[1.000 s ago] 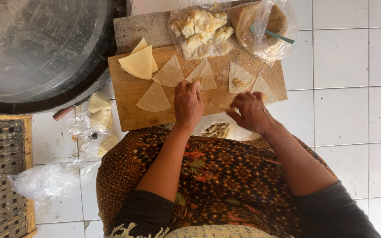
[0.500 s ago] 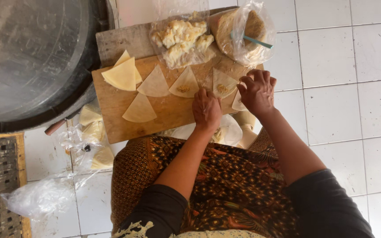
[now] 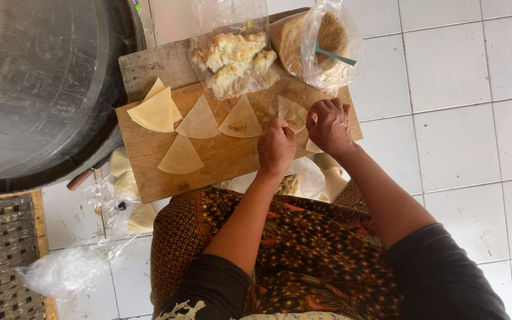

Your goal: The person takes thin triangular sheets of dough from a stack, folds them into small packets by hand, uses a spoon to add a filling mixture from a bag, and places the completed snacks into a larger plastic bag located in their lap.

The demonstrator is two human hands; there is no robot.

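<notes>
- Pale triangular dough wrapper (image 3: 292, 114), crumbly filling at centre, flat on wooden cutting board (image 3: 220, 157).
- Left hand (image 3: 275, 148) and right hand (image 3: 329, 125): fingers pinching its edges.

Wooden cutting board (image 3: 220, 157): 1. Triangular pastry wrappers laid singly on it: 4, of which 2 carry filling; 1 small stack of wrappers (image 3: 154, 109). Clear plastic bags at the board's far edge: 2. Green spoon (image 3: 336, 56): 1. Large dark round pan (image 3: 37, 83): 1. Hands: 2.
</notes>
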